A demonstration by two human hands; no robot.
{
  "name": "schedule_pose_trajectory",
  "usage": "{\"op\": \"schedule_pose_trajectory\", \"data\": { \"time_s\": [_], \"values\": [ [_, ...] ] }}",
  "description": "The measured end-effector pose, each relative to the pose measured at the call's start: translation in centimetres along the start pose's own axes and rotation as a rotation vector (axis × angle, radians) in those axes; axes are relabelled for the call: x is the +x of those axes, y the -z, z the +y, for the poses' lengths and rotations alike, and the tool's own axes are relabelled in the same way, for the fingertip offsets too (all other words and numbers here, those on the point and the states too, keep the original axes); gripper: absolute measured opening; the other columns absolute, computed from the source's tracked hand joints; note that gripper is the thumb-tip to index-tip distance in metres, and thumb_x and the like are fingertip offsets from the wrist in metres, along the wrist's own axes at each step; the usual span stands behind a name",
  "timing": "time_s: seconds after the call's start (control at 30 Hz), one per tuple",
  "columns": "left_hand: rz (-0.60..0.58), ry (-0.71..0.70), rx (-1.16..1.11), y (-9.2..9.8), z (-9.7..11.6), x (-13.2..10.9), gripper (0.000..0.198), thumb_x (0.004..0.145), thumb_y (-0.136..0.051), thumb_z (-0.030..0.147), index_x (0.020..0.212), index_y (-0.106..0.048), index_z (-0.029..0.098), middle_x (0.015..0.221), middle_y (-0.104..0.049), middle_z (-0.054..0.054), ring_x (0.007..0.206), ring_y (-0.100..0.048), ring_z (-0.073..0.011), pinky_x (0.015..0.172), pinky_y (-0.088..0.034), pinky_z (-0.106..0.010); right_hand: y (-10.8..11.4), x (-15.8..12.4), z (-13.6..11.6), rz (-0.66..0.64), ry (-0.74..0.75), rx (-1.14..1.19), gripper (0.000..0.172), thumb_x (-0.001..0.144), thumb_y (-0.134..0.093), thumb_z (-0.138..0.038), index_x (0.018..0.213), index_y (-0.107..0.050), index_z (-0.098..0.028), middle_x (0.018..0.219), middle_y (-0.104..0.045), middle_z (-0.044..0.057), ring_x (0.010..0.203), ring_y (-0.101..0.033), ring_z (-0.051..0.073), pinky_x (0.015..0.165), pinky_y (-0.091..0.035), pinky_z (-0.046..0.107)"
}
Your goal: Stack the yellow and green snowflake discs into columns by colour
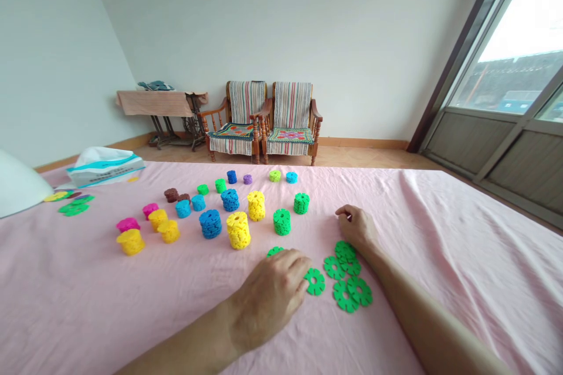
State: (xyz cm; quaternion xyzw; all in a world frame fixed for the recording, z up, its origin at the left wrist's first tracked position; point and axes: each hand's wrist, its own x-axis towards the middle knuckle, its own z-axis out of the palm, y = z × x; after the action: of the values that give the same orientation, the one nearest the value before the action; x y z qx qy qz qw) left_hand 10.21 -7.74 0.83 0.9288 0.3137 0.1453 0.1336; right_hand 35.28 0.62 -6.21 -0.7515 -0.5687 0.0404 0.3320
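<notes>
The person's bare left forearm [185, 343] and right forearm [433, 319] reach in from the bottom edge over a creased pink bedsheet [466, 269]. The left hand [268, 296] lies palm-down, its fingers [299, 272] close together, their tips touching a green flower-shaped disc [315, 282] without any visible clamp on it. A second green disc [275, 251] shows just beyond the knuckles, partly hidden. The right hand [358, 228] sits farther up the bed, its fingers [345, 212] curled together against the sheet; whether they pinch anything small, I cannot tell. A loose cluster of overlapping green discs [346, 278] lies just below it.

Past the bed, a tall window [505, 82] fills the right side, and two striped wooden armchairs [264, 120] stand against the far wall. A white pillow [17, 184] and a white-and-blue packet [103, 167] sit at the bed's left edge. Between them and the hands stand short stacks of the same toy discs, the largest a yellow stack [238, 230] beside a blue stack [210, 224], with a green stack [281, 221] to the right. A flat green heap [73, 206] lies near the pillow.
</notes>
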Motion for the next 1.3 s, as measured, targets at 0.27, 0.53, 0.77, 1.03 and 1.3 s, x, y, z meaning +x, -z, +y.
{"op": "schedule_pose_trajectory", "data": {
  "time_s": [0.27,0.53,0.77,1.03,1.3],
  "values": [
    [-0.143,0.001,0.022,-2.0,1.1,0.7,0.025,0.089,-0.050,0.014,0.112,-0.051,0.020,0.107,-0.056,-0.005,0.100,-0.056,-0.0196,0.089,-0.045,-0.031,0.0,0.0,0.0,0.002,0.009,-0.002,0.023,0.076,-0.047,-0.018,0.079,-0.070,-0.021,0.075,-0.068,0.002,0.064,-0.059,0.014,0.061,-0.039,0.024],
    [-0.250,0.026,-0.103,0.1,1.3,-0.2,0.020,0.076,-0.060,0.014,0.094,-0.056,0.020,0.099,-0.053,-0.002,0.088,-0.057,-0.0173,0.081,-0.048,-0.027,0.0,0.0,0.0,0.000,0.008,-0.005,0.023,0.076,-0.047,-0.018,0.080,-0.070,-0.022,0.076,-0.068,0.002,0.065,-0.059,0.014,0.062,-0.039,0.024],
    [-0.250,0.048,-0.048,-0.3,1.4,-0.5,0.025,0.061,-0.052,0.009,0.082,-0.044,0.021,0.091,-0.050,-0.003,0.080,-0.054,-0.0182,0.071,-0.048,-0.028,-0.1,0.0,0.1,-0.002,0.002,0.001,0.023,0.076,-0.047,-0.019,0.080,-0.069,-0.022,0.072,-0.067,0.001,0.064,-0.059,0.014,0.060,-0.039,0.023],
    [-0.261,0.012,-0.045,-0.5,1.6,-1.0,0.031,0.053,-0.050,0.013,0.079,-0.034,0.022,0.087,-0.047,-0.002,0.079,-0.050,-0.0193,0.070,-0.048,-0.030,-0.1,-0.1,0.1,0.000,0.010,0.008,0.023,0.076,-0.047,-0.019,0.080,-0.069,-0.022,0.074,-0.068,0.002,0.064,-0.059,0.015,0.061,-0.039,0.024],
    [-0.252,0.054,-0.071,-0.4,1.5,-1.7,0.029,0.056,-0.051,0.014,0.081,-0.040,0.022,0.089,-0.049,-0.002,0.081,-0.051,-0.0187,0.074,-0.048,-0.030,0.0,-0.3,-0.1,-0.007,0.040,0.014,0.023,0.076,-0.047,-0.018,0.080,-0.069,-0.021,0.076,-0.067,0.001,0.064,-0.059,0.013,0.060,-0.039,0.023]
  ]
}}
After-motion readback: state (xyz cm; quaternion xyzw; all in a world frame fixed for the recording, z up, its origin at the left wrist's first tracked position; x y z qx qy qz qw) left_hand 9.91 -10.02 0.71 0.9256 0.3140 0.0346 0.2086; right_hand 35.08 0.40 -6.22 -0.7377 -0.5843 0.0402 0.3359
